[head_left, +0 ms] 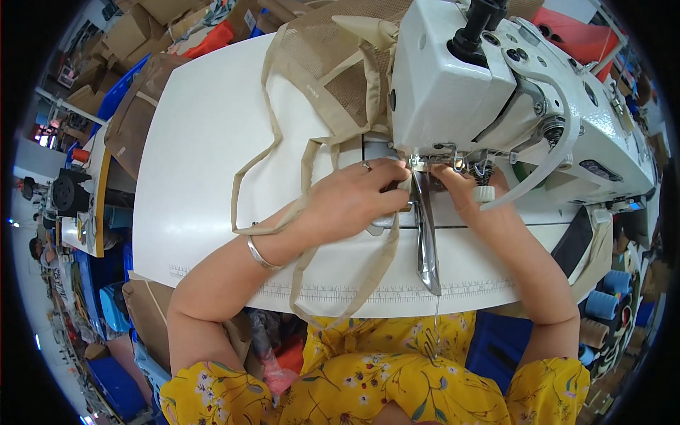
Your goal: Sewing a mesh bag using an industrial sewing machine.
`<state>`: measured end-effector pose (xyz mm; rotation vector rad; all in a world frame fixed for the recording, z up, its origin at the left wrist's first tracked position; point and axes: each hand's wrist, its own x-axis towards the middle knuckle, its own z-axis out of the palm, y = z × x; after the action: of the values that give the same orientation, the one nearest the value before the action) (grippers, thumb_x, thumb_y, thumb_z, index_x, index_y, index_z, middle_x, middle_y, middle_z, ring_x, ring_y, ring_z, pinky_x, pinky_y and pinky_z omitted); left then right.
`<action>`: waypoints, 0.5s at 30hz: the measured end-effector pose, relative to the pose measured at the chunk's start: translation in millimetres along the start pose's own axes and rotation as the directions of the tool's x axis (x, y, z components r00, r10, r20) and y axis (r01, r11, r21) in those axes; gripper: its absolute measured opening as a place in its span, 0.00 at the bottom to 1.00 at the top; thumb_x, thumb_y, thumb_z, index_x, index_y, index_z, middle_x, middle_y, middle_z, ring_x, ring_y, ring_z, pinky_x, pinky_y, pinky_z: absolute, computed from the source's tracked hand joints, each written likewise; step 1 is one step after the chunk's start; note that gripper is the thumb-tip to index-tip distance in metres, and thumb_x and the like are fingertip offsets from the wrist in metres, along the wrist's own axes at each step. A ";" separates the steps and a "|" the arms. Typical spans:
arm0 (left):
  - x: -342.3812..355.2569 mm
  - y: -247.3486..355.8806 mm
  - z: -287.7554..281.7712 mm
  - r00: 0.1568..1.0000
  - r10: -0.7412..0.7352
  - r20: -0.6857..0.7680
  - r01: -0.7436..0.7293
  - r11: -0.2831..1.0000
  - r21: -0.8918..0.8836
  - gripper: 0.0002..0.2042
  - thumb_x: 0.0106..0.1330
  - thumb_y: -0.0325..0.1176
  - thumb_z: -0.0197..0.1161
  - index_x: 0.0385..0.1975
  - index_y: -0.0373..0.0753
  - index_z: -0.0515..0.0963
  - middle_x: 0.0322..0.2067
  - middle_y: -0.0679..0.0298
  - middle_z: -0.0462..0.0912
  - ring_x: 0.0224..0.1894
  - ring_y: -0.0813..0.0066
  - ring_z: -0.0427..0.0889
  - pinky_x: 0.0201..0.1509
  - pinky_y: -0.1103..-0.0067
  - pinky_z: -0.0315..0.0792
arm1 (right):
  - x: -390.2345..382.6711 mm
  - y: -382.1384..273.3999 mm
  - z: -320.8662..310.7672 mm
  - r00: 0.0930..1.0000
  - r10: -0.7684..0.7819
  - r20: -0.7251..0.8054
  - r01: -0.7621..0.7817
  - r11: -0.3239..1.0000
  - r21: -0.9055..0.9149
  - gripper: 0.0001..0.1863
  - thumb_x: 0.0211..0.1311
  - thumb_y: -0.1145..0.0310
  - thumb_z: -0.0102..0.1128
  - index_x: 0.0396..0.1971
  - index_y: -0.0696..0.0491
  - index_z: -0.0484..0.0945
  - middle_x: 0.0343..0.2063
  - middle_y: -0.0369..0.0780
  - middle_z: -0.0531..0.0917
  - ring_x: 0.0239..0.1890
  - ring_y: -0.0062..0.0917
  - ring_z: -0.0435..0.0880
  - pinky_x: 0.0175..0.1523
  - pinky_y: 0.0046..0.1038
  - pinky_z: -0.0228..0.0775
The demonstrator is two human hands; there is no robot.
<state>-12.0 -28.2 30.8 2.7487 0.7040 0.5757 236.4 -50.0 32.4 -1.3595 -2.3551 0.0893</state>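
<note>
A white sewing machine (443,85) stands over a white table top. My left hand (347,198), with a ring and a bracelet, is closed at the left of the presser foot (416,163), thumb and fingers pinching a beige fabric strap. Loops of the strap (307,166) hang over my left wrist and past the table's front edge. Beyond it lies a beige mesh piece (347,81), partly behind the machine head. My right hand (464,195) reaches in under the machine at the right of the foot; its fingertips are mostly hidden. Between both hands a shiny metal guide (426,244) points towards me.
A printed ruler (397,292) runs along the front edge. At the table's right lies a dark flat object (572,237), with blue thread cones (602,304) beyond. A pale tube (559,156) curves down from the machine. Cardboard boxes (134,32) are piled behind, at the far left.
</note>
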 end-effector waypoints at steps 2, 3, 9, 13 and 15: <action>-1.6 -0.1 -1.3 1.000 -0.008 0.019 0.008 1.000 -0.005 0.05 0.58 0.29 0.60 0.31 0.39 0.71 0.53 0.59 0.75 0.56 0.60 0.75 0.51 0.69 0.75 | -0.3 -1.1 -1.8 1.000 -0.001 0.015 0.001 1.000 -0.002 0.10 0.62 0.71 0.59 0.41 0.50 0.84 0.27 0.46 0.80 0.32 0.40 0.81 0.34 0.39 0.73; -2.1 0.0 -1.5 0.999 -0.015 0.038 0.015 1.000 -0.008 0.05 0.58 0.28 0.59 0.31 0.39 0.71 0.53 0.59 0.75 0.56 0.60 0.75 0.51 0.69 0.75 | -0.1 -1.1 -2.5 1.000 -0.022 -0.003 0.022 1.000 0.022 0.10 0.62 0.71 0.59 0.42 0.50 0.84 0.27 0.46 0.80 0.32 0.40 0.81 0.34 0.39 0.73; -0.2 1.5 -2.2 0.999 -0.005 0.046 0.005 1.000 0.003 0.05 0.58 0.27 0.59 0.31 0.38 0.70 0.53 0.58 0.75 0.56 0.59 0.75 0.52 0.68 0.74 | -0.2 3.3 0.8 0.987 0.161 0.015 -0.161 0.971 0.174 0.10 0.61 0.68 0.60 0.42 0.50 0.83 0.28 0.47 0.80 0.32 0.42 0.81 0.35 0.40 0.74; 0.8 1.8 -2.5 0.999 0.001 0.051 -0.001 1.000 -0.003 0.04 0.58 0.27 0.58 0.31 0.38 0.70 0.53 0.58 0.75 0.57 0.58 0.75 0.53 0.68 0.74 | 0.5 -1.6 -5.0 0.965 0.253 0.075 -0.264 0.916 0.303 0.11 0.60 0.65 0.62 0.42 0.50 0.82 0.31 0.48 0.80 0.34 0.44 0.80 0.38 0.40 0.73; 1.0 2.4 -4.3 0.998 -0.009 0.066 0.008 1.000 0.014 0.04 0.58 0.26 0.58 0.31 0.38 0.70 0.53 0.57 0.75 0.57 0.58 0.75 0.53 0.67 0.74 | -3.0 2.1 -3.5 0.984 0.176 0.031 -0.178 0.959 0.219 0.11 0.59 0.66 0.62 0.42 0.50 0.82 0.32 0.48 0.80 0.35 0.44 0.80 0.39 0.40 0.73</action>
<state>-12.0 -29.2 35.7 2.7616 0.7064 0.4781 240.7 -52.0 34.1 -1.4572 -2.1522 0.4002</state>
